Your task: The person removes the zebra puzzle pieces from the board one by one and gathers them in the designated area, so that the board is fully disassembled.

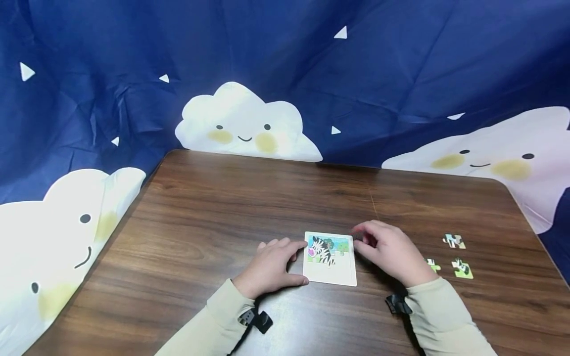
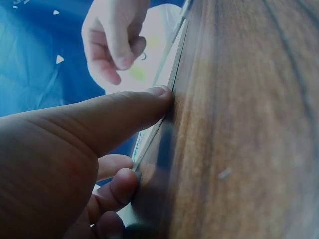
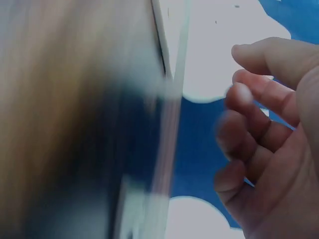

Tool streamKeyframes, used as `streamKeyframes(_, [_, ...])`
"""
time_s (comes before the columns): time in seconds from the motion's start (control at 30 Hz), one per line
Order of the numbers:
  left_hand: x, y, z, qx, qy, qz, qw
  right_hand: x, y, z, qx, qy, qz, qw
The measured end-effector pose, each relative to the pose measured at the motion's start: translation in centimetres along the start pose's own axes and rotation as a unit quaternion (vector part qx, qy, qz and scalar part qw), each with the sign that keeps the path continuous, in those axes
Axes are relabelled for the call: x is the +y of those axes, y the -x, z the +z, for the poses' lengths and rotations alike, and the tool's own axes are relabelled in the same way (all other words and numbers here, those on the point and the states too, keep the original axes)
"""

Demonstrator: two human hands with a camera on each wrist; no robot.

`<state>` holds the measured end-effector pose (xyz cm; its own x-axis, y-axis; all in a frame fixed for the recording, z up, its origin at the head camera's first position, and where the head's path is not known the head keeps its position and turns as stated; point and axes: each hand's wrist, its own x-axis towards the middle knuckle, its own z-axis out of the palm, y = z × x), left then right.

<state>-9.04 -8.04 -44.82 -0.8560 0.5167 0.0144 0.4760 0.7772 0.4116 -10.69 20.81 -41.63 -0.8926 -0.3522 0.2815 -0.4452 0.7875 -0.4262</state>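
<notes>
A small square jigsaw board with a pale frame lies flat on the table. A zebra picture fills its upper part; pale bare backing shows below. Along its left edge, my left hand touches it with the index fingertip near the upper left and the thumb near the lower left corner. In the left wrist view, the thumb lies straight against the edge. My right hand hovers just off the board's right edge, its fingers loosely bent. Nothing shows in its fingers in the right wrist view.
To the right lie loose puzzle pieces: one at the upper right, a black, white and green piece below it, and a green piece partly hidden by my right wrist. The brown wooden table meets a blue cloud-print curtain.
</notes>
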Motion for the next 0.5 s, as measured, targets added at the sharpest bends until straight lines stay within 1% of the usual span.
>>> streamKeyframes(0.13, [0.0, -0.1, 0.0, 0.003, 0.001, 0.006, 1.0, 1.7, 0.4, -1.3, 0.008, -0.004, 0.016, 0.9998])
streamKeyframes(0.2, [0.0, -0.1, 0.0, 0.003, 0.001, 0.007, 1.0, 2.4, 0.6, -1.9, 0.019, -0.001, 0.018, 0.9996])
streamKeyframes(0.4, [-0.1, -0.1, 0.0, 0.0, -0.003, 0.002, 1.0, 4.2, 1.0, -3.9, 0.045, 0.006, 0.027, 0.9986])
streamKeyframes(0.5, [0.0, -0.1, 0.0, 0.003, -0.001, 0.002, 1.0, 4.9, 1.4, -4.8, 0.042, 0.014, 0.042, 0.9981])
